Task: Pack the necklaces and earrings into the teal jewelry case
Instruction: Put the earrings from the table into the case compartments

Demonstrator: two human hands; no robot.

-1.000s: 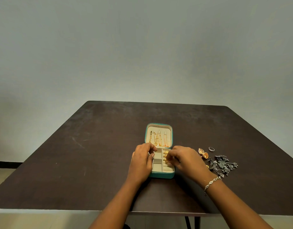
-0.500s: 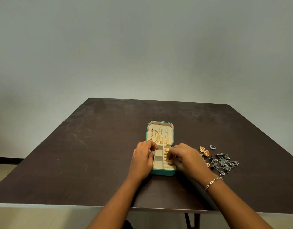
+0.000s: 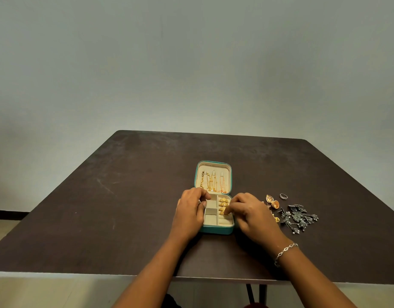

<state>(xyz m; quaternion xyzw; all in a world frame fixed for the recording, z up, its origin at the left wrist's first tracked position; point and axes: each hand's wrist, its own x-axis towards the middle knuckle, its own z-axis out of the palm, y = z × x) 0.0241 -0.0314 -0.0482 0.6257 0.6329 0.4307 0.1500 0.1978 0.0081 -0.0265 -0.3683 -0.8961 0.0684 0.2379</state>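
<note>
The teal jewelry case (image 3: 216, 230) lies open on the dark table, its lid flat behind. Gold necklaces (image 3: 212, 181) hang in the lid. Several gold earrings (image 3: 223, 204) sit in the right-hand slots of the cream tray. My left hand (image 3: 189, 213) grips the case's left edge, fingers curled over the rim. My right hand (image 3: 250, 215) reaches in from the right and pinches a gold earring (image 3: 223, 211) at the ring slots. To the right lie two orange-gold earrings (image 3: 272, 201), a silver ring (image 3: 283, 196) and a heap of dark silver jewelry (image 3: 299, 217).
The dark brown table (image 3: 125, 196) has its near edge just under my forearms. A grey wall stands behind. A silver bracelet (image 3: 284, 253) is on my right wrist. A small gold piece (image 3: 276, 219) lies beside my right hand.
My head has tilted slightly, so the table sits a little higher in view. My right fingers have shifted a little along the earring slots. The left hand keeps its hold on the case.
</note>
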